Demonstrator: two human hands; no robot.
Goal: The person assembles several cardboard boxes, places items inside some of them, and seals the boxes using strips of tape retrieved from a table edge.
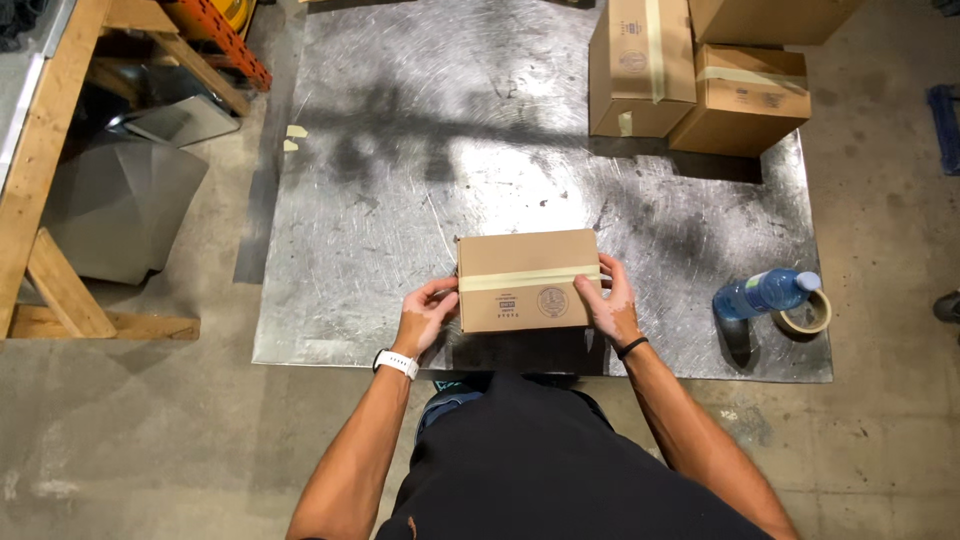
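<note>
Where the concrete floor (120,450) spreads out underfoot, a big scuffed metal sheet (400,150) lies flat on it and takes up most of the view. At the far left stands a wooden frame (40,180) with bent grey metal pieces (120,200) stacked beneath it. On the sheet's far right corner sit three taped cartons (745,98), pressed close to one another. Near the sheet's front edge, right before the person, is a smaller box (528,280), brown cardboard with a pale strip of tape (530,279) running across its top from side to side. It is held at both ends. The left hand (425,318) grips the box's left end, thumb on top near the tape and fingers curled against the side. The right hand (610,305) clasps the right end, fingers spread along the top edge and side; whether the box rests on the sheet or is lifted just off it cannot be told. On the left wrist is a white watch (397,362), on the right a thin black band (632,347). Off to the right, well apart from the box, a blue bottle (765,293) lies on its side, its cap touching a tape roll (808,313) lying flat.
</note>
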